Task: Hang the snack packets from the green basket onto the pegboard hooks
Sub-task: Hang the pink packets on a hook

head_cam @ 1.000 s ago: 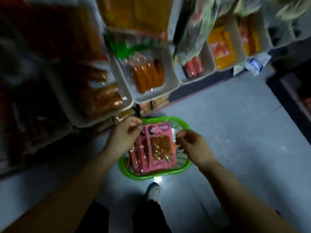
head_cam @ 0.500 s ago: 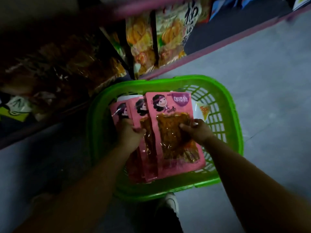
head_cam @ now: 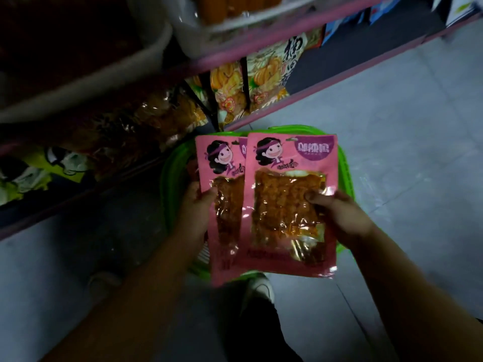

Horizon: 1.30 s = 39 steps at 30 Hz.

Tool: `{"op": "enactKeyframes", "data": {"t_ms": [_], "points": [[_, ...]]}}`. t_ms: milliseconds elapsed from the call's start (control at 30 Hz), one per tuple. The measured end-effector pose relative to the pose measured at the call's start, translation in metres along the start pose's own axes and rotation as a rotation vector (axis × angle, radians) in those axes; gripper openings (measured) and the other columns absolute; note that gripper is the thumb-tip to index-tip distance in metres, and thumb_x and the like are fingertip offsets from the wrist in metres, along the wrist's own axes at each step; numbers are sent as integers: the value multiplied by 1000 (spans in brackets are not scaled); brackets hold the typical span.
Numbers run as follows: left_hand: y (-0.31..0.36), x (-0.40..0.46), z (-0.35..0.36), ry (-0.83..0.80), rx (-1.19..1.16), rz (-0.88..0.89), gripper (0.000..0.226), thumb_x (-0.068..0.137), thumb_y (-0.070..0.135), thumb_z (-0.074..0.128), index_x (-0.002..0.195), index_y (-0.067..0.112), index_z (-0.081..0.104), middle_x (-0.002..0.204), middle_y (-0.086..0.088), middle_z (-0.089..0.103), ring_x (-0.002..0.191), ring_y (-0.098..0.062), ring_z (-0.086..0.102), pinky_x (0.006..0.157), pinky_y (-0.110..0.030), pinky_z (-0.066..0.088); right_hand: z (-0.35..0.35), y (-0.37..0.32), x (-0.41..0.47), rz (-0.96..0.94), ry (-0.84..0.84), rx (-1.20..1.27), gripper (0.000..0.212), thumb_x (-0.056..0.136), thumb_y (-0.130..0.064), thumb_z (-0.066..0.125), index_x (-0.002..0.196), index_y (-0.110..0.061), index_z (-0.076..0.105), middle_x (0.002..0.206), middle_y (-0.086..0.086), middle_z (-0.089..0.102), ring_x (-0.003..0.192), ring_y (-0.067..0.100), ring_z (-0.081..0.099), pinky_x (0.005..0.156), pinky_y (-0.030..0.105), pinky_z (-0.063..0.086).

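Right hand (head_cam: 342,218) has its thumb clamped on the front pink packet (head_cam: 290,205), and the left hand (head_cam: 196,210) pinches the edge of the second packet (head_cam: 222,194) tucked behind it, both held just above the green basket (head_cam: 170,184) on the floor. To do this well, I'd say keep them fanned apart, top edges up, and feed one at a time onto a hook; no pegboard hook is in sight here.

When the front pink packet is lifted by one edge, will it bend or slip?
The front pink packet looks like thin glossy film, so it probably flexes and may slip. The right hand pinches it with the thumb on top. Its flat contents suggest low weight.
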<state>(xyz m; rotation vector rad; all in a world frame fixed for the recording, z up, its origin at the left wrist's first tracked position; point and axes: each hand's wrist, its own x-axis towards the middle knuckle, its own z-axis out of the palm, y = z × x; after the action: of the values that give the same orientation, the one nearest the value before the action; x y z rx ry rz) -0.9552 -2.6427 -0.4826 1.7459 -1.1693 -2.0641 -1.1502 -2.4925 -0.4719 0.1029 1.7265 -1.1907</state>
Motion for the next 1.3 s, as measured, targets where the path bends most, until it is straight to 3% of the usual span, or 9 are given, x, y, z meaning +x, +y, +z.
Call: {"op": "enactKeyframes", "data": {"t_ms": [100,233,333,533,733,900,1000,1167,1300], "points": [[47,-62,-12,5,-104,-24,17,95,23,48,95,24,66,75,6,74,68,-13,72,49,-25,54,-3,-46,-60,-46,-18,12,15,81,5,60,86,-7,67,68,9,68,56,21,63,54,28,51],[119,-164,-31,-15,-79,80,17,89,35,59,85,30,73,81,5,76,75,-14,73,56,-27,56,10,-120,-152,-117,-131,-40,10,81,-3,66,89,-8,69,70,5,72,58,16,67,52,24,52],[177,-240,-49,50,-119,205,11,86,38,64,83,36,75,84,8,75,79,-10,72,63,-27,57,32,-178,-227,-138,-192,-8,31,75,-22,72,100,-5,69,88,12,74,75,23,72,63,32,57],[270,-365,-117,338,-291,438,15,88,22,61,81,30,72,73,18,70,79,-5,67,70,-22,52,81,-275,-352,-386,-314,-84,21,68,-28,79,84,-14,76,89,9,75,81,23,70,77,37,58],[319,-461,-209,631,-284,743,7,84,27,67,90,25,71,71,22,71,68,8,66,57,-7,47,167,-335,-431,-653,-570,-277,21,67,-24,76,88,-20,74,83,-1,76,76,15,72,66,29,58],[359,-514,-282,720,-457,915,9,81,30,69,74,31,73,69,17,72,65,2,66,59,-18,50,254,-373,-486,-819,-636,-309,12,74,-19,78,64,-25,73,56,-10,67,52,1,61,51,15,49],[388,-540,-318,707,-478,1058,9,76,36,67,82,37,75,76,15,74,71,-3,70,58,-18,52,300,-388,-512,-867,-604,-283,33,78,-17,72,47,-13,62,43,-10,58,36,-1,50,38,8,37],[430,-555,-362,519,-462,1124,15,78,36,67,89,29,75,84,2,76,77,-15,73,59,-22,55,364,-404,-540,-931,-642,-307,16,72,-29,73,72,-12,70,68,-4,74,62,8,69,59,21,53],[450,-547,-389,406,-445,1078,31,68,45,66,91,25,74,86,-3,76,79,-19,73,57,-22,55,401,-409,-549,-975,-680,-249,15,70,-26,73,76,-12,69,70,-1,75,62,8,70,54,16,51]]}}
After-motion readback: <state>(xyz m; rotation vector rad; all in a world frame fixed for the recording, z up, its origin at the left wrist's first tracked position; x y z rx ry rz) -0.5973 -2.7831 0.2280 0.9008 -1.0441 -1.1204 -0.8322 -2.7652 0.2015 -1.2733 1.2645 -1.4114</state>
